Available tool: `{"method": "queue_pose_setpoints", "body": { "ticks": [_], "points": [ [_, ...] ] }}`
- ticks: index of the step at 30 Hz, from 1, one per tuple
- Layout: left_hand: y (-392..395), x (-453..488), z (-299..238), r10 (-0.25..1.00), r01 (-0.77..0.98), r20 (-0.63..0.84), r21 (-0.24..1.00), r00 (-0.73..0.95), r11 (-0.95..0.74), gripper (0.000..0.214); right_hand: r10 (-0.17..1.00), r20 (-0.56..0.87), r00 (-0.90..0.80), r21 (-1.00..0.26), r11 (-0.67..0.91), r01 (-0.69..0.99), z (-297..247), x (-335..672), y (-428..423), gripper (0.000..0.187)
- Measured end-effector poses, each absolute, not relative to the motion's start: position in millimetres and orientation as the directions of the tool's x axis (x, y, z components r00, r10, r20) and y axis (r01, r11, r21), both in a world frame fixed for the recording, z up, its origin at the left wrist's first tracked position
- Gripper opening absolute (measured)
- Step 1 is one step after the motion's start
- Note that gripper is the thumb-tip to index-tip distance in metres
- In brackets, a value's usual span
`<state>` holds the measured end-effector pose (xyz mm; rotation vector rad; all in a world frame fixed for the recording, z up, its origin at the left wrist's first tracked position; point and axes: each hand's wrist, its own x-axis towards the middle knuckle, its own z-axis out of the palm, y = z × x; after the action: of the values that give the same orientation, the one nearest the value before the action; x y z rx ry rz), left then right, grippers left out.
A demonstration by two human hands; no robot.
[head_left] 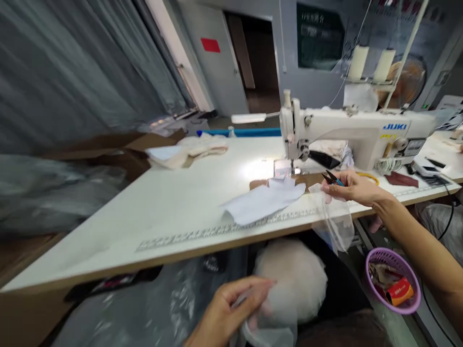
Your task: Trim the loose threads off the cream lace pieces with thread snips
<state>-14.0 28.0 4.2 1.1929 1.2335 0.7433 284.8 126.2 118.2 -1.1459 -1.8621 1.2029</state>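
Observation:
My left hand (235, 308), low in the view in front of my lap, pinches sheer white fabric (275, 332) between thumb and fingers. A rounded pale bundle (292, 277) lies just beyond it on my lap. Over the table's front edge, my right hand (356, 188) holds thread snips (332, 178), their dark blades pointing left. The fingers of that hand also grip a piece of sheer white fabric (336, 226), which hangs over the edge. Left of it, a pale bluish-white cloth piece (265, 200) lies below the needle area of the sewing machine (333, 130).
Folded cream fabric (195, 150) rests at the table's back left. A ruler strip (224, 230) runs along the front edge. At lower right stands a purple basket (372, 255) with scraps. Thread cones (358, 62) rise behind the machine; plastic-wrapped goods (65, 193) are left.

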Motion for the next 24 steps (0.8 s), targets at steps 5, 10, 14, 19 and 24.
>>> {"method": "queue_pose_setpoints", "body": {
  "ticks": [5,10,14,19,24],
  "points": [
    [17.9,-32.4,5.6,0.886,0.071,-0.429,0.903,0.177,0.423,0.059,0.773,0.009,-0.634,-0.971,0.158,0.179,106.9,238.9,90.7,0.033],
    [7.2,-48.1,1.1,0.878,-0.006,-0.476,0.879,0.059,0.477,0.062,0.797,0.028,-0.604,-0.991,0.102,0.089,65.0,219.5,77.6,0.033],
    [8.2,-48.1,-6.0,0.87,-0.011,-0.489,0.871,0.063,0.491,0.065,0.894,0.049,-0.445,-0.971,0.146,0.187,8.1,229.1,73.2,0.032],
    [22.3,-32.1,-17.2,0.857,0.02,-0.49,0.87,0.161,0.493,0.062,0.955,0.071,-0.288,-0.91,0.181,0.374,-52.8,248.6,61.2,0.03],
    [33.5,-11.7,-23.3,0.821,0.102,-0.499,0.865,0.278,0.492,0.059,0.985,0.146,-0.088,-0.873,0.17,0.457,-62.8,261.6,55.0,0.032]
  ]
}}
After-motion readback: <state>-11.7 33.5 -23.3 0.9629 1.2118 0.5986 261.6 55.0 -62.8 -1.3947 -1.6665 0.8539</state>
